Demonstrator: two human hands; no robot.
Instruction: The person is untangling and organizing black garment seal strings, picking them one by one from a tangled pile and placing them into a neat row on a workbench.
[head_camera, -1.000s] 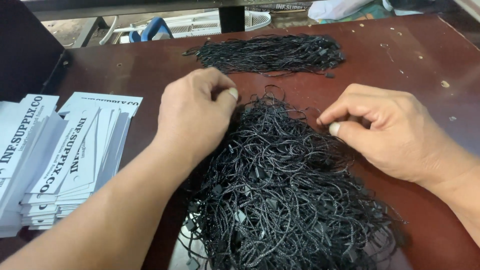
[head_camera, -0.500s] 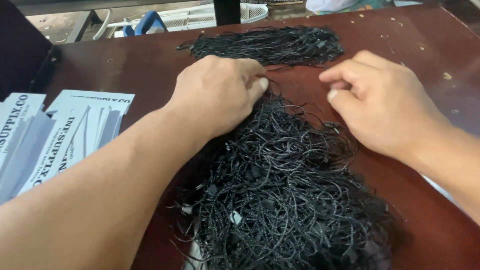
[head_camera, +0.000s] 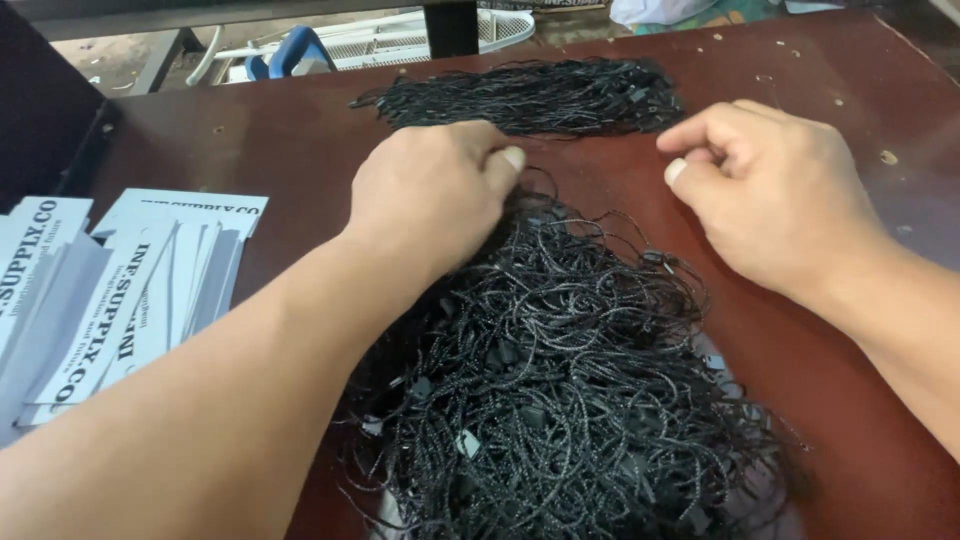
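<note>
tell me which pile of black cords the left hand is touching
The big tangled heap of black cords nearest the camera; the left hand rests on its top edge, while the flatter far bundle lies untouched.

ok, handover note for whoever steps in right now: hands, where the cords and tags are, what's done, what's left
Left hand: fingers curled, pressing on the top edge of the tangled pile of black cords, thumb pinching at strands.
Right hand: loosely closed, over the bare brown table just right of the pile; whether it holds a strand cannot be told.
Straightened bundle of black cords lies at the far side.
White printed tags stacked at the left, untouched, no cords on them.
Done: one bundle laid out. Left: most of the pile is tangled.
</note>
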